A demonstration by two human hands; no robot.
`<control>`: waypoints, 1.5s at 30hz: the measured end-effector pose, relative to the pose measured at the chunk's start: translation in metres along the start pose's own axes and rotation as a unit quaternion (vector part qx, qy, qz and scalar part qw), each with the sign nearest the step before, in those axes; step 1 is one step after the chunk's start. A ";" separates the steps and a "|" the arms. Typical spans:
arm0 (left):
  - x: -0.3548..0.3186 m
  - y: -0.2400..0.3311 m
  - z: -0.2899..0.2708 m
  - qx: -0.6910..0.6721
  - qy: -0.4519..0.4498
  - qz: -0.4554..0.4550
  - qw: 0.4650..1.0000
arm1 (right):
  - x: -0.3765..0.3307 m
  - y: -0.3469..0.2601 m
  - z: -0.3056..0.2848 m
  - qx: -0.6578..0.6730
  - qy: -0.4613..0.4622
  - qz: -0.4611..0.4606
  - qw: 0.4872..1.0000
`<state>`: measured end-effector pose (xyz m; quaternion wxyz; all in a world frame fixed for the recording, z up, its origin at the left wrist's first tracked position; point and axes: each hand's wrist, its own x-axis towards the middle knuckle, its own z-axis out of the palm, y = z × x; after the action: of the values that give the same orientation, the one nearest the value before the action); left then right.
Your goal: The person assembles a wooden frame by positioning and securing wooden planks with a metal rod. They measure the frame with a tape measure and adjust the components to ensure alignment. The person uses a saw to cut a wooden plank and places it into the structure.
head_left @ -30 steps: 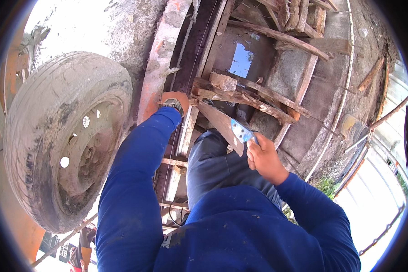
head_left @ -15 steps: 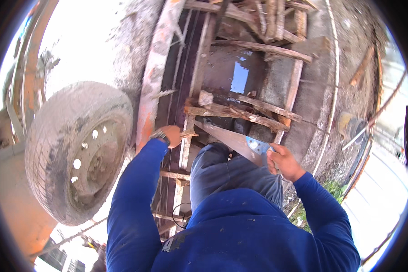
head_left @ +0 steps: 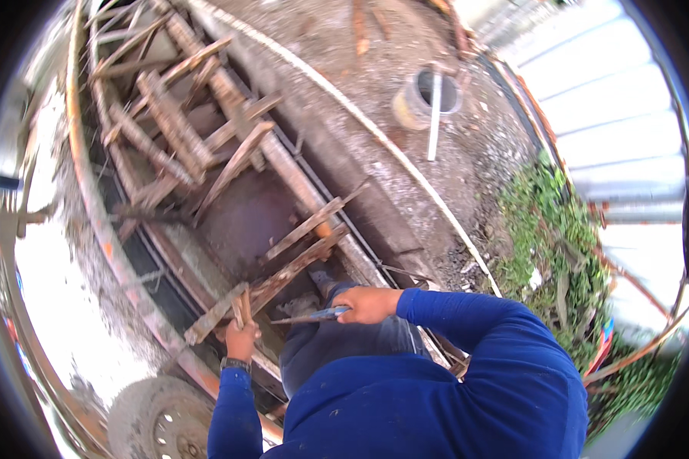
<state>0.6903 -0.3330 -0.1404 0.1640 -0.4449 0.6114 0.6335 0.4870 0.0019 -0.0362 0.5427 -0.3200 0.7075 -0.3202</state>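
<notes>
Now, saw edge-on in the right hand, no longer broadside.

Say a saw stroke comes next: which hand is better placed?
The right hand, most likely: its grip is closed on the saw, blade pointing leftward. The left hand is occupied, holding a short piece of wood.
</notes>
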 end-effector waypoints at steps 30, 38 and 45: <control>-0.062 0.126 0.003 0.396 0.205 0.328 0.833 | -0.149 0.253 -0.175 -0.119 0.681 0.336 0.639; -0.032 0.027 -0.094 0.337 0.390 0.115 0.849 | -0.138 0.360 -0.194 -0.125 0.589 0.324 0.730; -0.022 0.024 -0.080 0.337 0.484 0.096 0.802 | -0.118 0.232 -0.311 -0.228 0.703 0.130 0.661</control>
<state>0.7137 -0.4041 -0.0971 -0.0755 -0.5499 0.8255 0.1023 0.1840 0.2662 -0.0912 -0.1702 -0.0180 0.9638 -0.2043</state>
